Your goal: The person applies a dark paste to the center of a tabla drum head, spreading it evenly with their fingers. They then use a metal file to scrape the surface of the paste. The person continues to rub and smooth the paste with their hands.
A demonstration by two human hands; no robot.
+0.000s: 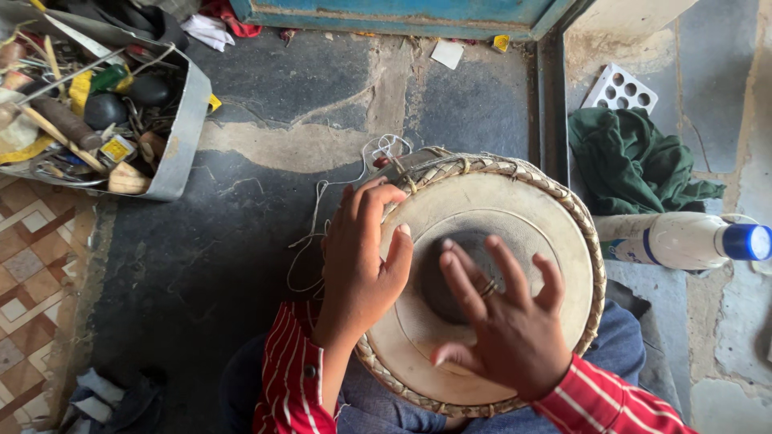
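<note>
cream drum (482,217) (black centre), green cloth (635,165)

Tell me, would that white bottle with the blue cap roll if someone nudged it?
Probably. The white bottle lies on its side on the floor, and its round body looks free to roll. The green cloth just behind it might stop it that way. Its smooth plastic looks somewhat slippery.
</note>
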